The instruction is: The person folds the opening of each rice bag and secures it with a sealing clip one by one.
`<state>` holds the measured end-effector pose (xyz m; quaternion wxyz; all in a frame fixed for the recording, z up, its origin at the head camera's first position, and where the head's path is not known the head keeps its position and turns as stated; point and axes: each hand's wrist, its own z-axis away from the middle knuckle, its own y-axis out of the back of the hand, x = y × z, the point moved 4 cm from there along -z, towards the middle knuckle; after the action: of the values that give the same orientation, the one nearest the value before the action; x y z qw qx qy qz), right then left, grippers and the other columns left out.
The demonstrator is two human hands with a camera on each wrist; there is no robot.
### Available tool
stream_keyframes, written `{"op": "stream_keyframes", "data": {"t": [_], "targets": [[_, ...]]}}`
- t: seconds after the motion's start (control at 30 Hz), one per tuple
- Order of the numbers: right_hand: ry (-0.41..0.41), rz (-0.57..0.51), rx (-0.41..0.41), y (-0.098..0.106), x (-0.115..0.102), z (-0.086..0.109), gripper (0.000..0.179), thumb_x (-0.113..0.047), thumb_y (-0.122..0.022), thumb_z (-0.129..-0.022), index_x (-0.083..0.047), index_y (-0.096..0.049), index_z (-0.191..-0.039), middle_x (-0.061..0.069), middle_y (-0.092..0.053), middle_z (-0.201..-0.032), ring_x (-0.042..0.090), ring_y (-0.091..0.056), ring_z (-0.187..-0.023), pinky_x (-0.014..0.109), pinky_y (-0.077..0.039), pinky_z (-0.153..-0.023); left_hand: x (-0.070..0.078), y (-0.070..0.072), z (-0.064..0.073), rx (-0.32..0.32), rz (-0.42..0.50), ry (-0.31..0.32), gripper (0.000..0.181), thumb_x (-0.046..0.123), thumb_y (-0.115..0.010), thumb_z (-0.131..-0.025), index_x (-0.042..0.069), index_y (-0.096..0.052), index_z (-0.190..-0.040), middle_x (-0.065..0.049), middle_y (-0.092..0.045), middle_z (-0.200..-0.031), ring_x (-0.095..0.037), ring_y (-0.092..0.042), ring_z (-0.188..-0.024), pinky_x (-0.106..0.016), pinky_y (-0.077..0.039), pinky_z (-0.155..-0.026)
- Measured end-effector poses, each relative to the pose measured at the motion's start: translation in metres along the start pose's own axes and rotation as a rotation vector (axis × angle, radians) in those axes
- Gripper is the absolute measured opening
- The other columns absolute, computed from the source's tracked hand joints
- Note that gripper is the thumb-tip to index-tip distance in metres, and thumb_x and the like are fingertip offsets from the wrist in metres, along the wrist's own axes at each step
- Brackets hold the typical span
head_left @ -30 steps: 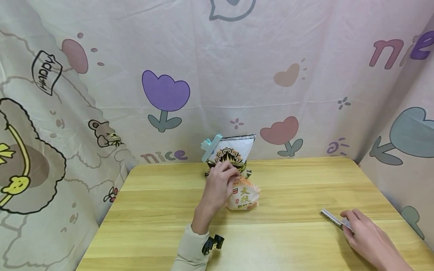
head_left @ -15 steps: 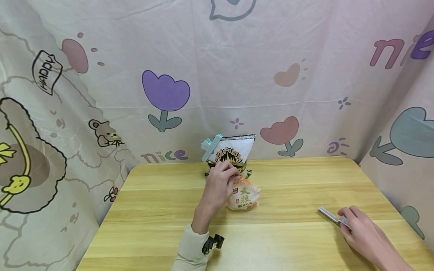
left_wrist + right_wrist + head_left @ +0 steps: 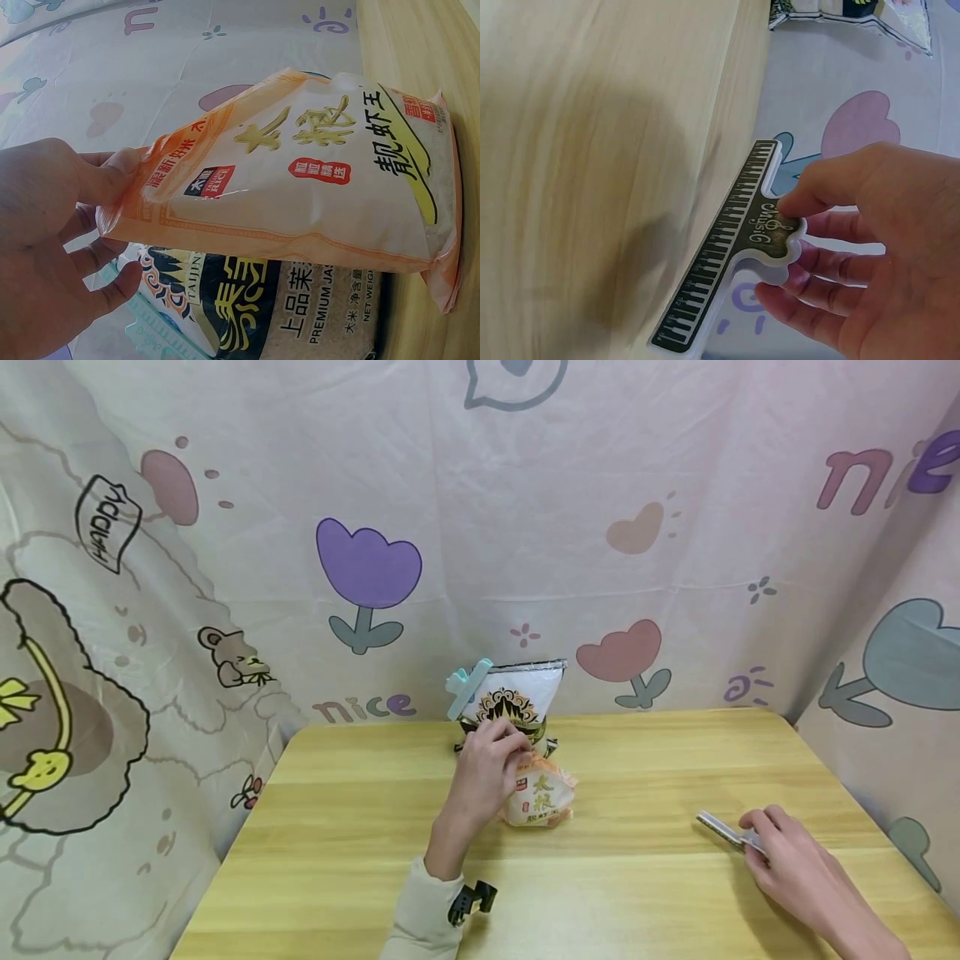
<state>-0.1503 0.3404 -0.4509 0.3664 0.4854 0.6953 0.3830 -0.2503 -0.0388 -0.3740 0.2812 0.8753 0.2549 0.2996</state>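
My left hand [image 3: 486,770] pinches the top of an orange and white rice bag [image 3: 292,172] between thumb and fingers; the bag stands upright on the table. Behind it a white and black rice bag [image 3: 517,689] leans near the backdrop, with a light-blue clip [image 3: 468,687] across its upper left corner. Over the right side of the table, my right hand [image 3: 787,860] holds a clip with a piano-key print [image 3: 724,240]. The thumb presses its dark handle marked "Music", with fingers behind. Whether the clip's mouth is parted I cannot tell.
The wooden table [image 3: 337,860] reaches back to a printed cloth backdrop [image 3: 510,527]. More printed cloth hangs at the left and right sides. A black wrist strap device [image 3: 472,903] sits on my left sleeve.
My right hand has moved slightly left and away from me with the piano-print clip. The left hand and both bags have stayed in place.
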Motion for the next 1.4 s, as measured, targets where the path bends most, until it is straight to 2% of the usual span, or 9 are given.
{"op": "stream_keyframes", "data": {"t": [0.5, 0.7, 0.87, 1.17, 1.4], "targets": [[0.027, -0.009, 0.023, 0.000, -0.007, -0.012, 0.031, 0.000, -0.077, -0.070, -0.005, -0.065, -0.099, 0.001, -0.056, -0.088, 0.013, -0.047, -0.072, 0.029, -0.040, -0.053, 0.000, -0.001, 0.000, 0.014, -0.013, -0.008, 0.010, 0.006, -0.079, -0.088, 0.015, -0.075, -0.086, 0.004, -0.062, -0.090, -0.017, -0.051, -0.085, -0.030, -0.038, -0.072], [0.044, -0.021, 0.058, 0.002, -0.011, -0.017, 0.032, 0.000, -0.077, -0.070, -0.004, -0.065, -0.099, 0.003, -0.057, -0.089, 0.014, -0.050, -0.073, 0.032, -0.043, -0.053, 0.001, 0.000, 0.000, 0.026, -0.028, -0.014, 0.011, 0.006, -0.080, -0.087, 0.015, -0.075, -0.086, 0.004, -0.062, -0.090, -0.017, -0.051, -0.085, -0.030, -0.038, -0.072], [0.041, -0.034, 0.050, 0.002, -0.015, -0.022, 0.031, 0.000, -0.077, -0.071, -0.005, -0.066, -0.099, 0.004, -0.058, -0.091, 0.015, -0.053, -0.074, 0.032, -0.044, -0.053, 0.002, 0.000, -0.001, 0.031, -0.046, -0.022, 0.012, 0.005, -0.080, -0.087, 0.016, -0.075, -0.085, 0.003, -0.061, -0.090, -0.018, -0.052, -0.086, -0.032, -0.039, -0.073], [0.075, -0.055, 0.110, 0.002, -0.023, -0.030, 0.035, 0.004, -0.079, -0.068, -0.005, -0.066, -0.099, 0.004, -0.057, -0.090, 0.014, -0.052, -0.071, 0.029, -0.042, -0.050, 0.002, 0.001, -0.001, 0.036, -0.073, -0.026, 0.009, 0.009, -0.081, -0.087, 0.016, -0.075, -0.086, 0.003, -0.061, -0.091, -0.018, -0.052, -0.087, -0.033, -0.041, -0.075], [0.096, -0.060, 0.127, 0.002, -0.030, -0.037, 0.035, 0.004, -0.079, -0.068, -0.004, -0.066, -0.099, 0.005, -0.058, -0.092, 0.015, -0.054, -0.073, 0.033, -0.046, -0.053, 0.004, 0.002, 0.000, 0.041, -0.101, -0.023, 0.008, 0.011, -0.080, -0.088, 0.017, -0.075, -0.086, 0.004, -0.061, -0.091, -0.017, -0.052, -0.088, -0.034, -0.042, -0.078]]}}
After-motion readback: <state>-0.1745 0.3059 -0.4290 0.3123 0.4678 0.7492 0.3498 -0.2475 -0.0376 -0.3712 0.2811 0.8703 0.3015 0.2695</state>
